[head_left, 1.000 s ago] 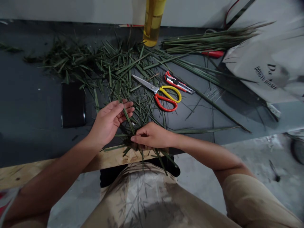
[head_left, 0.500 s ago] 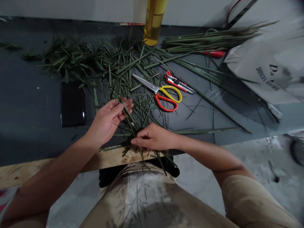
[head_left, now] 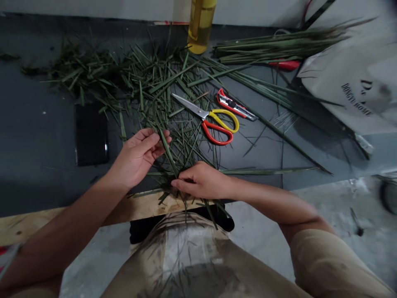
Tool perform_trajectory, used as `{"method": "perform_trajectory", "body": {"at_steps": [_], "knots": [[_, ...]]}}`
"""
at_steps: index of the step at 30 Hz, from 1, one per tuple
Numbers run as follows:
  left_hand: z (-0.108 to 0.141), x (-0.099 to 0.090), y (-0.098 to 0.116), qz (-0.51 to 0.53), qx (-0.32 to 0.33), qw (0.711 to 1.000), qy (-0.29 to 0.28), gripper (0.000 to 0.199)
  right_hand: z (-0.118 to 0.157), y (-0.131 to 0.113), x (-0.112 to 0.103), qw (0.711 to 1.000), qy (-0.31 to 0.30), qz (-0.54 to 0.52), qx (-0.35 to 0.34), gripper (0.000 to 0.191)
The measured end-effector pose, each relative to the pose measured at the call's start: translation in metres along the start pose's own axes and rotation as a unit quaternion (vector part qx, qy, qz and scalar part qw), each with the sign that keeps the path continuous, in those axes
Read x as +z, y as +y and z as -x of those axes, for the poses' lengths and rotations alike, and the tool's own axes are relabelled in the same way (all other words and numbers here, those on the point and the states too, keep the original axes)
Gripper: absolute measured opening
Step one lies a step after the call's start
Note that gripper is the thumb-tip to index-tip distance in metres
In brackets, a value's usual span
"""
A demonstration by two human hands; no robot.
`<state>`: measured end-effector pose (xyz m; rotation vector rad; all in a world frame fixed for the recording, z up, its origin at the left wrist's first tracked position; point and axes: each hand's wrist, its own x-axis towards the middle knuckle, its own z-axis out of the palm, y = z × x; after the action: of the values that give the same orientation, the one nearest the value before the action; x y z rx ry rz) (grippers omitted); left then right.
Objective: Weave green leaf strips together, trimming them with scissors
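Observation:
A narrow green leaf strip (head_left: 168, 154) runs slantwise between my two hands, over the front of the dark table. My left hand (head_left: 141, 151) pinches its upper part between thumb and fingers. My right hand (head_left: 200, 181) is closed at the strip's lower end, beside a dark woven-looking bunch of green strips whose ends stick out over the table edge; its exact shape is hidden by the fingers. Scissors (head_left: 204, 116) with one yellow and one red handle lie beyond my hands. Next to them rests a red utility knife (head_left: 235, 105).
Cut green leaf pieces (head_left: 102, 74) are heaped across the back left. A black phone (head_left: 91, 135) lies at left. A bottle of yellow liquid (head_left: 201, 29) stands at the back. Long leaves (head_left: 279, 47) and a white printed bag (head_left: 353, 82) lie at right.
The strip between my hands has turned, showing more of its flat side. My left hand has shifted slightly left; my right hand stays nearly in place. The view has moved a little.

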<state>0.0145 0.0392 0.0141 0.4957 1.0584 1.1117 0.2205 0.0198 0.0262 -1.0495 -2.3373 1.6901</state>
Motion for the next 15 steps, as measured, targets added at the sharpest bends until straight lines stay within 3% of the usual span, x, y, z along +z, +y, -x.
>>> {"method": "perform_trajectory", "body": {"at_steps": [6,15], "knots": [[-0.0006,-0.0024,0.0002,0.004,-0.009,1.000,-0.019,0.020,-0.0014,0.0015,-0.0033,1.000,0.005,0.008,0.001,0.047],[-0.0026,-0.0035,-0.0032,0.007,0.013,1.000,0.005,0.021,-0.0028,0.0054,-0.0055,1.000,-0.014,-0.022,-0.014,0.050]]}}
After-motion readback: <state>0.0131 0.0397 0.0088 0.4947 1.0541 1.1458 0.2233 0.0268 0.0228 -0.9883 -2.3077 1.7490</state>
